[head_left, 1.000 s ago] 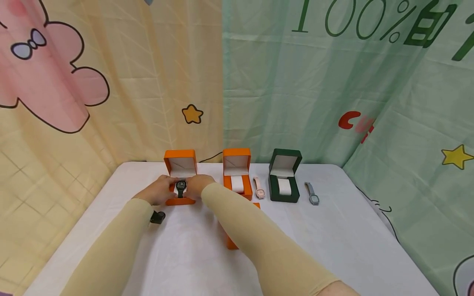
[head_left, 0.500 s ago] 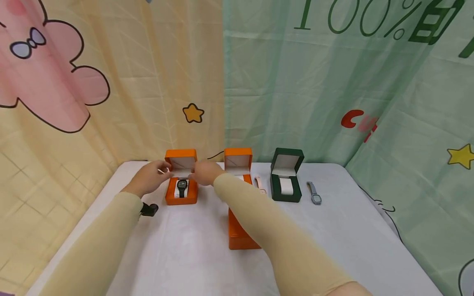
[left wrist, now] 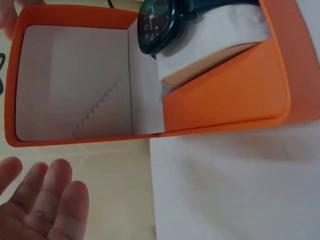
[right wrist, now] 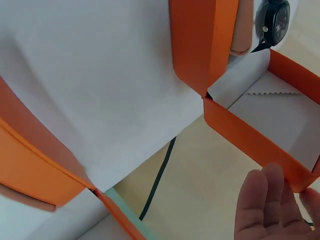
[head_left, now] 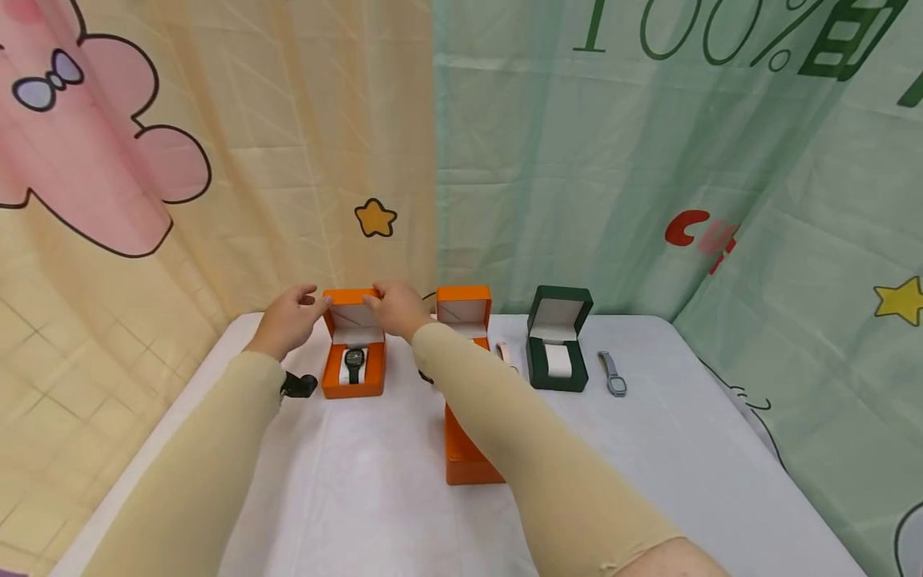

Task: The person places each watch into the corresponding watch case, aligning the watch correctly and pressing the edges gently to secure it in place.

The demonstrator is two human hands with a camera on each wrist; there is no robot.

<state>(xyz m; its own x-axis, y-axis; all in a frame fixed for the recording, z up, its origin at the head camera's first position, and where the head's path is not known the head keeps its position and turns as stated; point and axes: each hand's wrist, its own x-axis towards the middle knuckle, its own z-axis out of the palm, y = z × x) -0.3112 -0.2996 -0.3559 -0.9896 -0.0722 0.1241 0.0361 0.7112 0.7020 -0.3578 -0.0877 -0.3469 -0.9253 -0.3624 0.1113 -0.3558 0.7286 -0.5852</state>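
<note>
A white cloth-covered table (head_left: 375, 481) bears a square orange box (head_left: 353, 392); its raised lid (head_left: 352, 296) stands between the left hand (head_left: 287, 323), fingers loosely extended, and the right hand (head_left: 400, 309), straight fingers touching the lid's corner. On the box's white cushion (head_left: 344, 370) sits a black wristwatch (head_left: 354, 360).

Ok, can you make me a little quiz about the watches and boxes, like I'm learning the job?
1. True or false: the green box stands open.

2. Which of these is nearest the person's left hand?
a) the pink watch
b) the leftmost orange box
c) the grey watch

3. Fill in the missing colour: the black watch rests on a ____ cushion.

Key: 1. True. 2. b. 3. White.
</note>
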